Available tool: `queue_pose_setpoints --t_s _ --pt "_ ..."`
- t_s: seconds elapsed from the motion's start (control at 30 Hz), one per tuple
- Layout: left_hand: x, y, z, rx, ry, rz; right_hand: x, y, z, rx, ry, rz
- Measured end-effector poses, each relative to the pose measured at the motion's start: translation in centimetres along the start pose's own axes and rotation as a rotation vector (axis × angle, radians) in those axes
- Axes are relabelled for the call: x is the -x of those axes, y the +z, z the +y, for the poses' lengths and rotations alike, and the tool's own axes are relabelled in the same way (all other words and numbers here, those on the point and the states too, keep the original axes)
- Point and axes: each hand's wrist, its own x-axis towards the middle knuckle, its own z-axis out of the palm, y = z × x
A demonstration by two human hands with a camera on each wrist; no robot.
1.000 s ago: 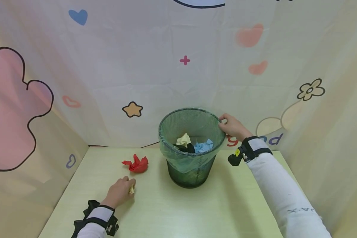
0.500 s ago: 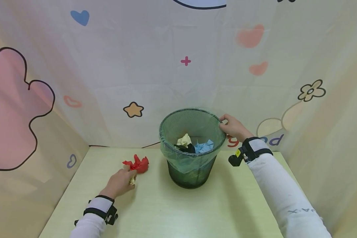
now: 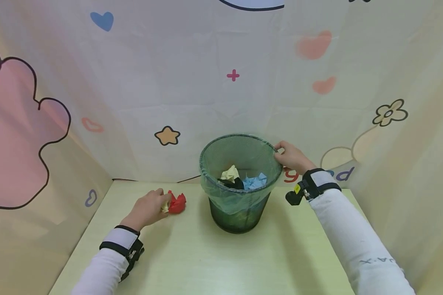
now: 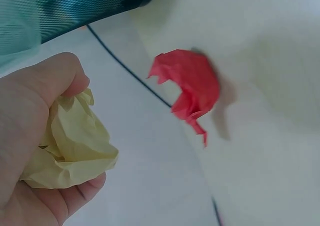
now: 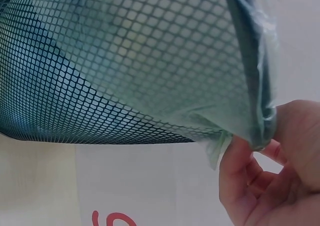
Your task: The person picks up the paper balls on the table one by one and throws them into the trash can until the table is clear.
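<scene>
A crumpled pale yellow paper (image 4: 75, 141) is gripped in my left hand (image 3: 149, 209), over the left part of the table. Just beyond those fingers lies a crumpled red paper (image 3: 177, 203); the left wrist view shows a gap between the two. My right hand (image 3: 294, 157) pinches the lined rim of a mesh trash can (image 3: 238, 219), thumb on one side and curled fingers on the other in the right wrist view. A green plastic liner (image 5: 165, 86) is folded over that rim. Inside the can are a yellow paper (image 3: 229, 173), a black piece (image 3: 233, 183) and a blue paper (image 3: 255, 181).
The light table (image 3: 206, 266) meets a printed curtain (image 3: 192, 82) at the back and on both sides. The can stands upright near the back edge, right of the red paper.
My left hand has moved forward, away from the body, with the yellow paper, up beside the red paper. My right hand keeps its hold on the rim. The view has shifted slightly.
</scene>
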Motion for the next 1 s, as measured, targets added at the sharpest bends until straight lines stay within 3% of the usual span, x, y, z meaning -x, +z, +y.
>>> queue_pose_setpoints --t_s 0.6,1.0 --pt "-2.9 -5.1 0.7 0.007 0.088 -0.008 -0.2 -0.3 -0.1 0.029 0.018 -0.009" --pt "-4.2 -7.7 1.5 0.005 0.122 0.002 -0.2 -0.1 -0.2 0.049 0.012 -0.008"
